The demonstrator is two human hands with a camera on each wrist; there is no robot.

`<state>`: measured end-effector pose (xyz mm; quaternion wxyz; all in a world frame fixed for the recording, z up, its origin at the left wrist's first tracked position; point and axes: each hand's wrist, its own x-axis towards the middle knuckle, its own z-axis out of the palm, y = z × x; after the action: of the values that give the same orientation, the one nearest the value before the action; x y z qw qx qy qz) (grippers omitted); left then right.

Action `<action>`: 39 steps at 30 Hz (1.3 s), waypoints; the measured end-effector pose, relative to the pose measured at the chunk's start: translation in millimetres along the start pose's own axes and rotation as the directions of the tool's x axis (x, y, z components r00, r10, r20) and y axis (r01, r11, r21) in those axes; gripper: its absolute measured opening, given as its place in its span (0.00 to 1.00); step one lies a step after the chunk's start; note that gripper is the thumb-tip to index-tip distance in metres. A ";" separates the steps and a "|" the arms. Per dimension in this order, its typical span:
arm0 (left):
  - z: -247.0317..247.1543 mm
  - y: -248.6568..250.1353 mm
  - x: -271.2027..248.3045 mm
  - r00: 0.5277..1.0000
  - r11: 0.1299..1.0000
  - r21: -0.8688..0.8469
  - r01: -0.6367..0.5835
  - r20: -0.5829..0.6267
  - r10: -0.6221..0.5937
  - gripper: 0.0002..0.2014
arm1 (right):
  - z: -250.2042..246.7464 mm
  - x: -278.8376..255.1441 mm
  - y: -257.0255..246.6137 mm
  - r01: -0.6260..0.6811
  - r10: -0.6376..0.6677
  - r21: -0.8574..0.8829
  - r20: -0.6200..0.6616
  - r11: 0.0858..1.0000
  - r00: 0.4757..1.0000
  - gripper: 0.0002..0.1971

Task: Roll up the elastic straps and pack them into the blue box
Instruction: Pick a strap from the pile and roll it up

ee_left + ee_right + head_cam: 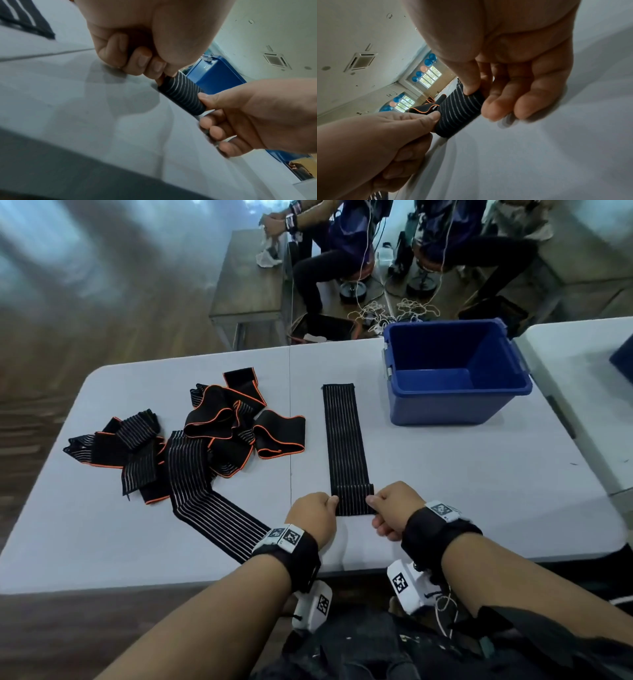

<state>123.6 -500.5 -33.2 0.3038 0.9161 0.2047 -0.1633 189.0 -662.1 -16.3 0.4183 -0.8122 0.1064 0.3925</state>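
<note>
A black elastic strap with thin white stripes (342,440) lies straight on the white table (479,481), running away from me. Its near end is curled into a small roll (352,503) (181,93) (458,113). My left hand (317,513) (137,56) pinches the roll's left end, and my right hand (394,510) (505,86) pinches its right end with thumb on top. The blue box (455,371) (214,75) stands empty at the far right. A tangled heap of black and orange-edged straps (191,440) lies to the left.
One long striped strap (219,518) from the heap trails toward my left wrist. A second white table (582,392) abuts on the right. Beyond the table's far edge, people sit by a wooden bench (250,278) with cables on the floor.
</note>
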 end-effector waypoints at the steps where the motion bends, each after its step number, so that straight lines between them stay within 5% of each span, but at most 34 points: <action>1: -0.8 1.7 1.7 1.000 1.000 0.010 0.016 0.012 -0.016 0.22 | 0.4 0.7 -2.4 -0.022 0.022 0.001 -0.001 1.000 1.000 0.13; 10: -13.8 13.0 6.1 0.993 0.995 0.048 0.089 0.076 -0.092 0.23 | 7.4 13.7 -15.4 -0.109 0.107 -0.034 -0.051 0.993 0.993 0.16; 15: -15.8 11.6 5.8 0.993 0.993 0.088 0.073 0.084 -0.080 0.22 | 7.0 17.1 -20.0 -0.037 0.009 -0.234 -0.122 0.972 0.992 0.16; 19: -16.2 3.1 3.0 1.000 0.999 0.044 -0.005 0.005 0.004 0.11 | -1.1 13.7 -24.6 0.030 -0.142 -0.588 -0.145 0.808 0.979 0.17; 26: -6.4 -2.0 5.1 0.934 0.906 0.309 -0.289 -0.115 0.337 0.13 | 0.5 5.0 -20.8 0.271 -0.406 -0.724 -0.013 0.635 0.914 0.14; 30: -5.5 -5.2 -0.8 0.936 0.879 0.362 -0.310 -0.043 0.348 0.19 | 5.0 2.9 -19.1 0.299 -0.433 -0.795 0.050 0.528 0.900 0.11; 34: -12.9 -15.3 2.1 0.976 0.959 0.180 -0.218 0.044 0.214 0.35 | 1.1 3.8 -14.2 0.318 -0.389 -0.841 0.142 0.437 0.910 0.14; 39: -12.5 -20.7 12.2 0.985 0.981 0.099 -0.168 0.043 0.164 0.28 | -10.3 11.1 -5.0 0.335 -0.377 -0.852 0.179 0.403 0.909 0.27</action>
<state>126.5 -474.2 -39.0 0.2725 0.9413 0.1137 -0.1636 204.6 -665.2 -17.9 0.0228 -0.9214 -0.2722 0.2763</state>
